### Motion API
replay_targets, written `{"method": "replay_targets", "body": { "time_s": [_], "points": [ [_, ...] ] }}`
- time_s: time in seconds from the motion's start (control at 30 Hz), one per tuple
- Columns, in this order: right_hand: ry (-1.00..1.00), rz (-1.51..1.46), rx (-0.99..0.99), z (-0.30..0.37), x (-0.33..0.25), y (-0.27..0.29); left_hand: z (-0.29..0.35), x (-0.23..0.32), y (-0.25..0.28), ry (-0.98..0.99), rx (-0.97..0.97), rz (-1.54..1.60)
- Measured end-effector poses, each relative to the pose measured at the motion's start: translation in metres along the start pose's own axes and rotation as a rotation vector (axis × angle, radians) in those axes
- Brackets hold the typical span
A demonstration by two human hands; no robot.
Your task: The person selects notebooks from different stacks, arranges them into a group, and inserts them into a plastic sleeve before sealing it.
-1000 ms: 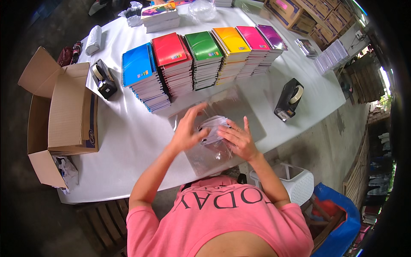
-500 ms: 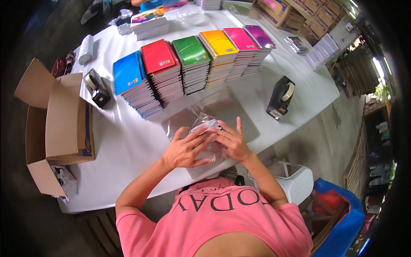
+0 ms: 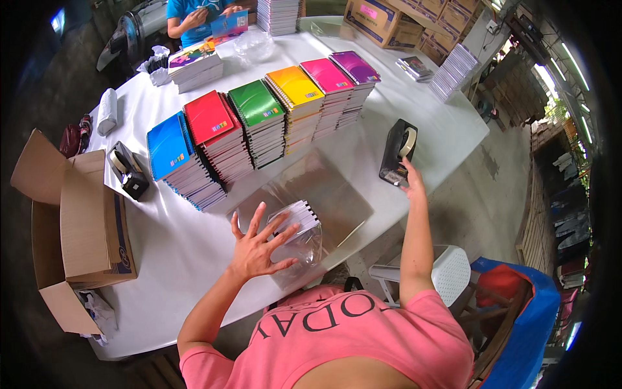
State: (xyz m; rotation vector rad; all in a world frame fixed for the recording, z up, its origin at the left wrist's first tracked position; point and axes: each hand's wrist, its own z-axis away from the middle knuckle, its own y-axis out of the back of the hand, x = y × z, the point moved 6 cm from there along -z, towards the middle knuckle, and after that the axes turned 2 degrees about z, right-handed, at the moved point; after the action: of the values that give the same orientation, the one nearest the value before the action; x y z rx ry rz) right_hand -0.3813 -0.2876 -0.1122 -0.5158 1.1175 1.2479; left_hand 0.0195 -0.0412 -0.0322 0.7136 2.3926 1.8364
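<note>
A small bundle of notebooks (image 3: 303,214), white page edges and dark bindings showing, lies wrapped in clear plastic at the near side of the table. My left hand (image 3: 254,251) is spread wide over its left side, fingertips resting on or just above the wrap. Out to the right, my right hand (image 3: 413,181) reaches the front end of a black tape dispenser (image 3: 391,146), its fingers stretched out and apart. Whether a piece of tape is at the fingertips is too small to tell. Clear plastic sheets (image 3: 346,211) lie flat under and beyond the bundle.
Spiral notebooks stand in a row of stacks, from blue (image 3: 170,150) to purple (image 3: 354,67). A second tape dispenser (image 3: 128,172) and an open carton (image 3: 87,220) are at left. Across the table, a person in blue (image 3: 194,23) handles a book. A white stool (image 3: 450,275) stands at right.
My right hand has left the wrapped bundle and moved right to the tape dispenser. My left hand has shifted slightly left and spread its fingers. The view has tilted, showing the person opposite.
</note>
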Motion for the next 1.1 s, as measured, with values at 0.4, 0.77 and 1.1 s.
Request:
{"method": "replay_targets", "body": {
  "time_s": [0.4,0.77,1.1],
  "points": [
    [0.480,0.542,0.381,0.027,0.052,0.019,0.003,-0.003,0.002,0.030,-0.125,0.010],
    [0.619,0.725,-1.367,0.284,-0.066,-0.213,0.002,-0.002,0.010,0.020,-0.248,0.025],
    [0.914,0.854,-1.237,0.229,-0.063,-0.177,0.001,0.006,-0.002,0.071,0.067,0.019]
  ]
}}
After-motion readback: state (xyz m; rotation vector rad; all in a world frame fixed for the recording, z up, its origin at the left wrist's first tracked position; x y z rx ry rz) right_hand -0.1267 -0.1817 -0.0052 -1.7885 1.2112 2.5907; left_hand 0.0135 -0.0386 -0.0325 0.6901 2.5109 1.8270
